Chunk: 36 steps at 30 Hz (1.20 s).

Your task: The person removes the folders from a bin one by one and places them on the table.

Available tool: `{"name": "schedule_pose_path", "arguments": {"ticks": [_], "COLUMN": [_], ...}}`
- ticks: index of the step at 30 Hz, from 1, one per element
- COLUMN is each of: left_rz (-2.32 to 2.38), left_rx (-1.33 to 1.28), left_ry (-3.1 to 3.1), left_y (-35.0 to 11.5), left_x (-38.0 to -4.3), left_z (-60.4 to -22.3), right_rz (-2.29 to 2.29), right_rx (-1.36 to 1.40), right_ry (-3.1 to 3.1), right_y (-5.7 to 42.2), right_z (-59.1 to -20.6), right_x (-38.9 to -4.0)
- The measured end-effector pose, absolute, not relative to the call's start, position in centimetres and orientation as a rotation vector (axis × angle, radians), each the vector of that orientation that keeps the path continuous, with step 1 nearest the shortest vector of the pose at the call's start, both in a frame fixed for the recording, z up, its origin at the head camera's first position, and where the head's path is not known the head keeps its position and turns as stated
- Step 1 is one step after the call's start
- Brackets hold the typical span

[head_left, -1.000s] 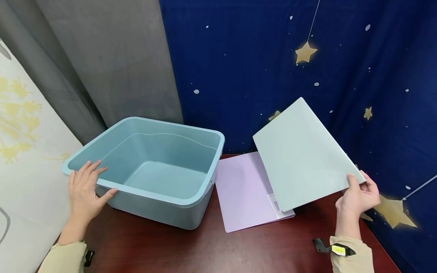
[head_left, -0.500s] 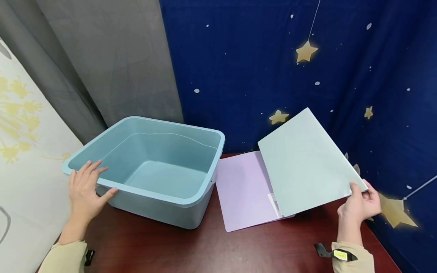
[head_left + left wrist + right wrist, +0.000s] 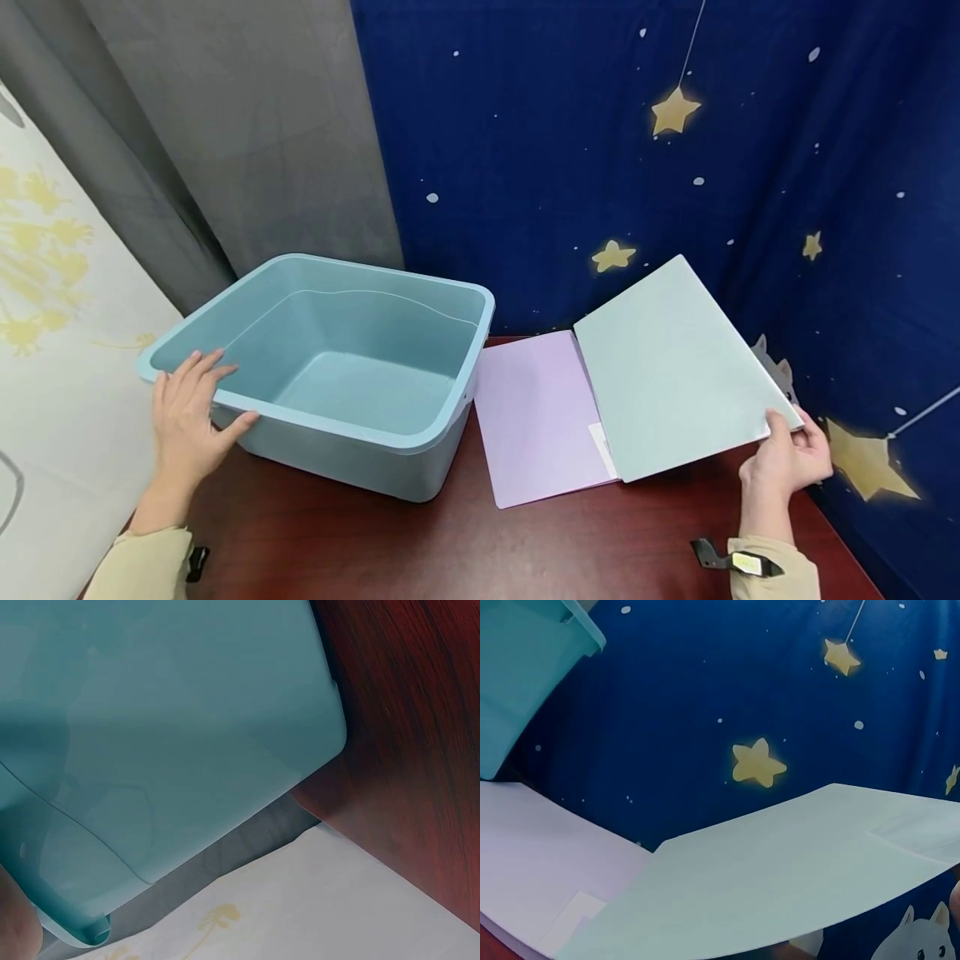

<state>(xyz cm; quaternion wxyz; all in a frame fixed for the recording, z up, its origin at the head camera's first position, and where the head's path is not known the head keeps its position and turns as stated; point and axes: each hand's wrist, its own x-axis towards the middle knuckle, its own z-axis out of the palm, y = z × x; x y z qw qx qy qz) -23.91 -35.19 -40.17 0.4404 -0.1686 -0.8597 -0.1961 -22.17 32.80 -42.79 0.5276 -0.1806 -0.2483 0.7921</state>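
My right hand [image 3: 783,458] pinches a pale green folder [image 3: 675,375] at its near right corner, thumb on top. The folder slopes down to the left, its raised right side held above the table. Its lower left edge overlaps a lilac folder [image 3: 536,417] lying flat, whose white label [image 3: 602,448] is partly covered. In the right wrist view the green folder [image 3: 765,877] bends slightly, with a clear pocket at its right. My left hand [image 3: 187,421] rests on the front left rim of a blue-green plastic tub [image 3: 315,422], fingers relaxed over the edge.
The tub has nothing inside and stands left of the lilac folder, close to it. Beneath everything is a dark red wooden table [image 3: 360,542]. Behind hang a grey curtain [image 3: 262,125] and a navy star-patterned curtain [image 3: 525,125]; white patterned cloth [image 3: 67,417] is at left.
The pale green folder has come down and slightly right, its left edge lowering onto the lilac folder's right side. My right hand has dropped a little with it. My left hand stays put.
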Motion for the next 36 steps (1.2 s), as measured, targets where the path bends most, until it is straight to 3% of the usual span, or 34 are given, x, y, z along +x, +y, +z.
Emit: {"name": "schedule_pose_path", "arguments": {"ticks": [11,22,36], "left_rz": [-0.479,-0.479,-0.488], "left_rx": [-0.418,-0.428,-0.420], "left_ry": [-2.146,-2.136,-2.132], "left_y": [-35.0,-35.1,-35.1], "left_x": [-23.9,-24.1,-24.0], "left_z": [-40.1,-40.0,-40.0], "right_rz": [1.863,1.694,1.635], "right_rx": [-0.591,-0.473,-0.537], "right_ry": [-0.762,-1.153,-1.227], "right_y": [33.3,39.4,39.8], "right_z": [-44.5,-54.4,-55.7], "right_x": [-21.6,-24.4,-24.2]}}
